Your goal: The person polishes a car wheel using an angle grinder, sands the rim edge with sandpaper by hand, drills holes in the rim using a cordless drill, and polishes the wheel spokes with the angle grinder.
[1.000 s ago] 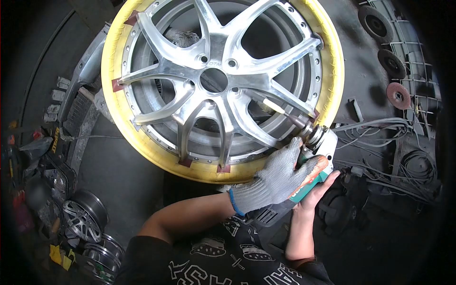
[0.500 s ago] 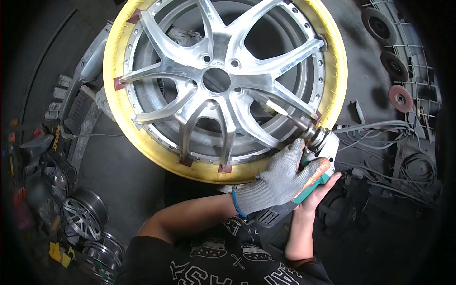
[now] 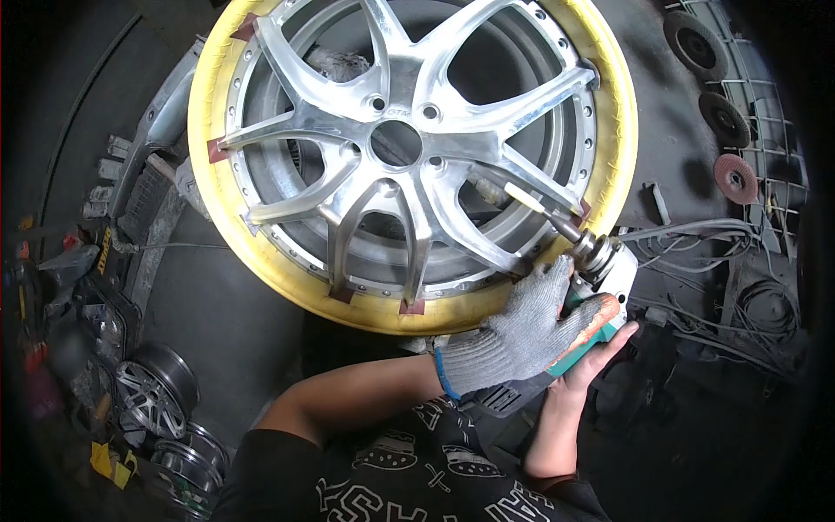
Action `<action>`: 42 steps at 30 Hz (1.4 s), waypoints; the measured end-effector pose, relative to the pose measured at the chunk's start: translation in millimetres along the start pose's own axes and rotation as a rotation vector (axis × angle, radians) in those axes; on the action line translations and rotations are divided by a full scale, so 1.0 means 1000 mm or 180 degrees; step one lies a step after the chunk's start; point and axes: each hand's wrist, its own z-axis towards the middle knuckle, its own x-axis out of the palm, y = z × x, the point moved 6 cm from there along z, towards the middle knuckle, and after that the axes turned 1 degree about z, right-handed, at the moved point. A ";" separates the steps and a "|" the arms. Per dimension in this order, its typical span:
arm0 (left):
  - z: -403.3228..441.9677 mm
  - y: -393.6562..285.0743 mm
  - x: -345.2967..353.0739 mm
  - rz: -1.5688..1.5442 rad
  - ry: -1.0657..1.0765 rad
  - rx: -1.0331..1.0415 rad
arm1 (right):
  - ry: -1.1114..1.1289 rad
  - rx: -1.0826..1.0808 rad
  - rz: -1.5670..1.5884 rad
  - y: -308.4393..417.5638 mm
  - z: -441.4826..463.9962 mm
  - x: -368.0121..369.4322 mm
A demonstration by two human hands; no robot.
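Note:
A large silver wheel [image 3: 487,122] with yellow covering on its rim and dark red patches at the spoke ends fills the upper middle. My left hand [image 3: 531,326], in a grey glove with orange on the fingers, grips a green and grey power tool [image 3: 571,355] from above. Bare, my right hand [image 3: 596,361] supports the same tool from the right and below, its fingers partly hidden. From the tool's silver head a shaft with a pale narrow tip [image 3: 526,197] points up-left, over the gap between two lower right spokes.
Abrasive discs [image 3: 735,178] hang on a wire rack at the upper right. Coiled cables [image 3: 696,239] lie right of the wheel. At the lower left are smaller wheels [image 3: 156,391] and a yellow scrap [image 3: 111,464]. A long metal part [image 3: 165,113] stands left of the wheel.
Both hands and the tool have shifted right, drawing the pale tip away from the wheel's hub along the gap between the spokes. Both hands keep their grip.

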 end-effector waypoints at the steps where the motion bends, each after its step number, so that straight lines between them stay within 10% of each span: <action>1: -0.001 0.005 0.003 0.0058 -0.0109 0.0145 | 0.0158 0.0099 0.0093 -0.004 0.001 -0.001; 42: 0.004 -0.013 -0.043 0.0769 0.0074 -0.0209 | 0.0259 0.0217 0.0013 -0.026 0.002 0.020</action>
